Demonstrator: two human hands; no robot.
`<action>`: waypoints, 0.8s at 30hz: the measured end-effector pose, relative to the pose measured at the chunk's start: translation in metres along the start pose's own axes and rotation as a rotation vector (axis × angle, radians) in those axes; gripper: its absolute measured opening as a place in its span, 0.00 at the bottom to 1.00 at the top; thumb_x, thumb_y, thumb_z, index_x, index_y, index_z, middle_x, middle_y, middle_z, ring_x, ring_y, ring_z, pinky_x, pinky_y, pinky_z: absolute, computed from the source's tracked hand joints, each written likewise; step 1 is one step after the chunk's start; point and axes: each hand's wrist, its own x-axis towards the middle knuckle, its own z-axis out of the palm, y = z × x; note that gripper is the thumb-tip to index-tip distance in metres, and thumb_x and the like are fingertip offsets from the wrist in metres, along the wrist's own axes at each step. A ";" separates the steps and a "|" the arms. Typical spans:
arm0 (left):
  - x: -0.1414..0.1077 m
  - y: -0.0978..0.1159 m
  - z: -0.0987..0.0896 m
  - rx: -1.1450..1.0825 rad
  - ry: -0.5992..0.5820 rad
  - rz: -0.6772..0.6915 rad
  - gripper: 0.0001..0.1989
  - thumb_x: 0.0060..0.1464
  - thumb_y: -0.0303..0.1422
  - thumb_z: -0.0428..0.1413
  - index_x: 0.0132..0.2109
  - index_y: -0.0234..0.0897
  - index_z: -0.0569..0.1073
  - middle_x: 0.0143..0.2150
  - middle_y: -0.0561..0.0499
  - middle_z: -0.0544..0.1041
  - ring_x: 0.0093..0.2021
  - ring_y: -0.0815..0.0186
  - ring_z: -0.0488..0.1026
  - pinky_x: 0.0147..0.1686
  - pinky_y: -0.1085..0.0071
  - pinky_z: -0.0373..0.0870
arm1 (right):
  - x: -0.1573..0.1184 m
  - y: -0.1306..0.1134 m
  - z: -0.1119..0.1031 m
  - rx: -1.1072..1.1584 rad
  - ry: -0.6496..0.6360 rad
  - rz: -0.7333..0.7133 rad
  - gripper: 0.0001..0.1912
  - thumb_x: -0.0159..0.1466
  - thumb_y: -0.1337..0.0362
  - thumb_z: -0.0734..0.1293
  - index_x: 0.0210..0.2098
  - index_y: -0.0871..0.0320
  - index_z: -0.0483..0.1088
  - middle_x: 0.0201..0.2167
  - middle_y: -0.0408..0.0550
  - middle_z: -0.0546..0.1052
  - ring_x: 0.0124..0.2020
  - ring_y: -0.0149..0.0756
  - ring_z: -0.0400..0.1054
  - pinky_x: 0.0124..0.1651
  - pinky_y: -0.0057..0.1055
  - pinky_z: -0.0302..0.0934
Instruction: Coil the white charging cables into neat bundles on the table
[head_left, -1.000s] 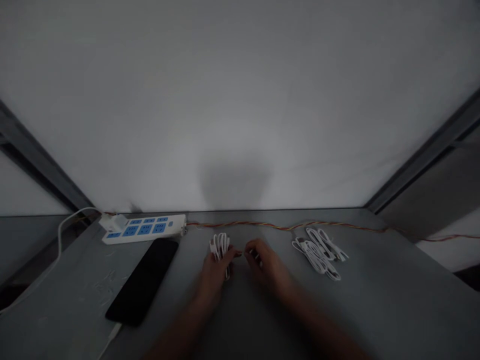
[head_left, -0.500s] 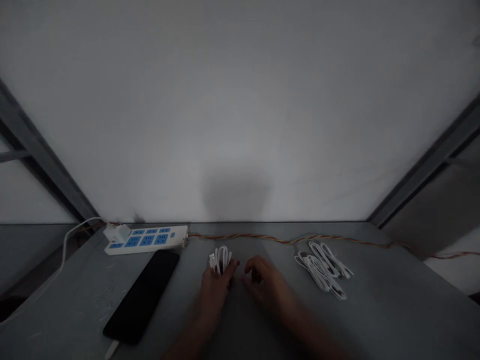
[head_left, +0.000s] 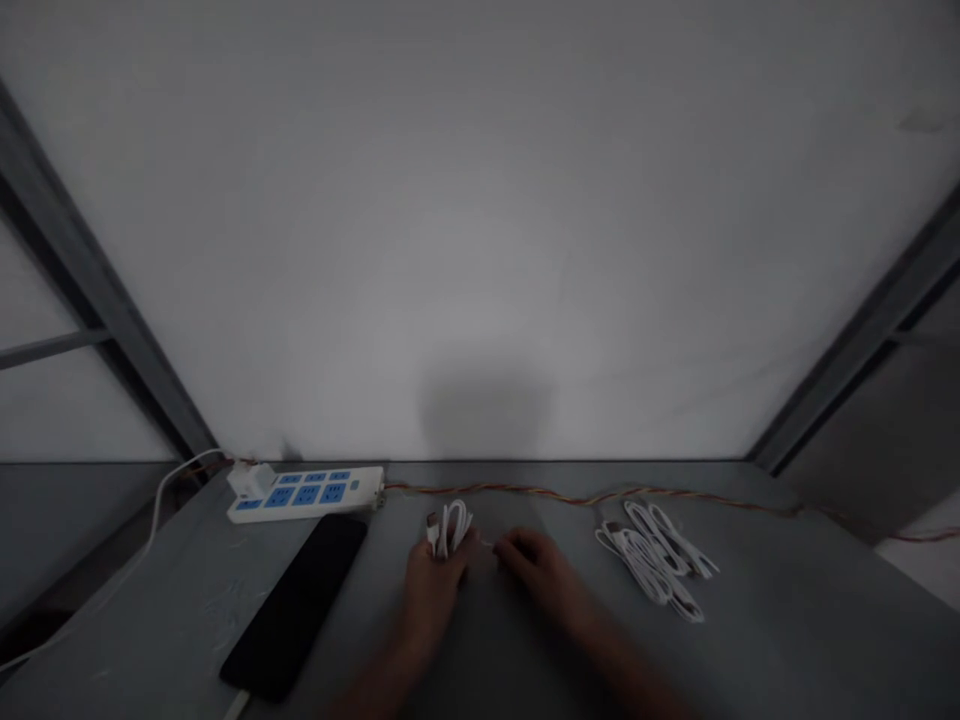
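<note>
A coiled white USB cable (head_left: 453,528) is gripped in my left hand (head_left: 435,590), its loops and a plug standing up beyond the fingers. Close by on the right, my right hand (head_left: 541,575) is pinched, thumb against fingers. From its fingertips a thin pale strand (head_left: 487,544) shows, pointing toward my left hand; where the strand ends is hidden. More bundled white cables (head_left: 646,560) lie on the grey table to the right of my right hand.
A white power strip (head_left: 367,485) with blue sockets and a plugged-in white charger (head_left: 249,480) sits at the back left. A black phone (head_left: 296,610) with a white cable lies before it. Twisted red-yellow wires (head_left: 517,489) run along the back, below a white wall (head_left: 480,250).
My right fingers have closed into a pinch, and the thin strand now shows at their tips. My left hand still grips the coiled cable. The whole view has shifted slightly.
</note>
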 end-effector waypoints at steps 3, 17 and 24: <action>0.005 -0.004 -0.004 -0.010 0.011 0.009 0.20 0.38 0.47 0.67 0.31 0.35 0.77 0.18 0.57 0.66 0.19 0.71 0.60 0.20 0.74 0.55 | 0.001 0.001 0.001 0.052 -0.005 0.040 0.19 0.66 0.53 0.60 0.25 0.58 0.69 0.19 0.41 0.67 0.21 0.31 0.61 0.24 0.24 0.51; 0.013 -0.013 -0.016 -0.027 0.002 -0.053 0.16 0.35 0.41 0.68 0.30 0.36 0.78 0.22 0.53 0.75 0.21 0.68 0.66 0.23 0.73 0.61 | -0.003 -0.002 0.001 0.055 -0.027 0.064 0.17 0.64 0.53 0.62 0.25 0.58 0.67 0.22 0.42 0.67 0.26 0.33 0.61 0.28 0.26 0.53; 0.012 -0.004 -0.014 0.133 -0.021 -0.014 0.13 0.38 0.40 0.65 0.28 0.35 0.76 0.21 0.54 0.73 0.23 0.67 0.69 0.24 0.74 0.63 | -0.002 0.003 -0.001 -0.010 -0.012 0.090 0.17 0.65 0.53 0.60 0.28 0.58 0.69 0.25 0.44 0.70 0.28 0.34 0.64 0.31 0.27 0.57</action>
